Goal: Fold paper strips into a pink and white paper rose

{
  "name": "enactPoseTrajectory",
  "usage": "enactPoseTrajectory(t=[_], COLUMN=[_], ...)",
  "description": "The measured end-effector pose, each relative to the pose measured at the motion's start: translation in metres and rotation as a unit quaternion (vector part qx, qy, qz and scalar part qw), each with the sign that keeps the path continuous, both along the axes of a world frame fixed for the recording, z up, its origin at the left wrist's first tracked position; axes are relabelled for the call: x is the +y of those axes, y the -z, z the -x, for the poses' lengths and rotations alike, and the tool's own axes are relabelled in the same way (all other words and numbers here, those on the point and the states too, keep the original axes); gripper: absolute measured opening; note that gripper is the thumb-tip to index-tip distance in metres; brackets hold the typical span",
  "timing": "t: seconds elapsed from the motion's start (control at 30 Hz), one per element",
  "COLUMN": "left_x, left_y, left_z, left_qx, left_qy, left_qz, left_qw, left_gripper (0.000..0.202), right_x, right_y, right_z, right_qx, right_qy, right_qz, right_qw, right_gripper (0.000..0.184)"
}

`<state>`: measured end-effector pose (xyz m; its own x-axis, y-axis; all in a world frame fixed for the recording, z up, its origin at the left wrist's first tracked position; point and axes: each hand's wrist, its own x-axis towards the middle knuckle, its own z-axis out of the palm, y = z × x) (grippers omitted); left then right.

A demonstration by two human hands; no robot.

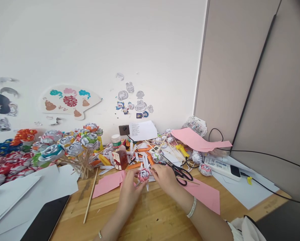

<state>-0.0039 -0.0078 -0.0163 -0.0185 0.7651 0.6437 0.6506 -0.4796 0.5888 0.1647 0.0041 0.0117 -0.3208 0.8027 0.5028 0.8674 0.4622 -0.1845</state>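
A pink-and-white folded paper flower point(143, 174) is held over the front of the table, with white paper strips sticking out around it. My left hand point(130, 187) grips it from the left and below, fingers curled round its side. At the flower's right edge, my right hand point(166, 179) has its fingers pinched together; what lies between them is too small to make out. Black-handled scissors point(181, 174) lie just beyond my right wrist. Pink paper sheets point(107, 184) are to the left of my left hand, and another pink sheet point(205, 197) is partly under my right forearm.
Behind my hands stands a glue bottle point(119, 155) among paper scraps and sticks. Finished paper flowers point(75, 147) crowd the left. A wooden stick point(91, 197), black tablet-like device point(46, 219) and white papers point(9, 194) lie left; a power strip point(222, 167) with cable sits right.
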Motion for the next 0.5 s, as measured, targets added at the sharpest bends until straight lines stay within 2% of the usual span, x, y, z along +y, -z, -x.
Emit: enactPoseTrajectory(t=[0.3,0.5], left_x=[0.0017,0.0028], left_y=[0.0015,0.0049], left_z=[0.0059,0.0041], left_qx=[0.102,0.096], left_qy=[-0.033,0.008], left_qz=[-0.018,-0.015], left_qw=[0.994,0.995], left_gripper=[0.035,0.051], right_x=[0.0,0.0032], right_y=[-0.0003,0.001], right_z=[0.0009,-0.0008], right_qx=[0.053,0.128], right_qy=[0.0,0.004], right_qz=[0.054,0.057], right_qw=[0.997,0.99], right_gripper=[0.01,0.007])
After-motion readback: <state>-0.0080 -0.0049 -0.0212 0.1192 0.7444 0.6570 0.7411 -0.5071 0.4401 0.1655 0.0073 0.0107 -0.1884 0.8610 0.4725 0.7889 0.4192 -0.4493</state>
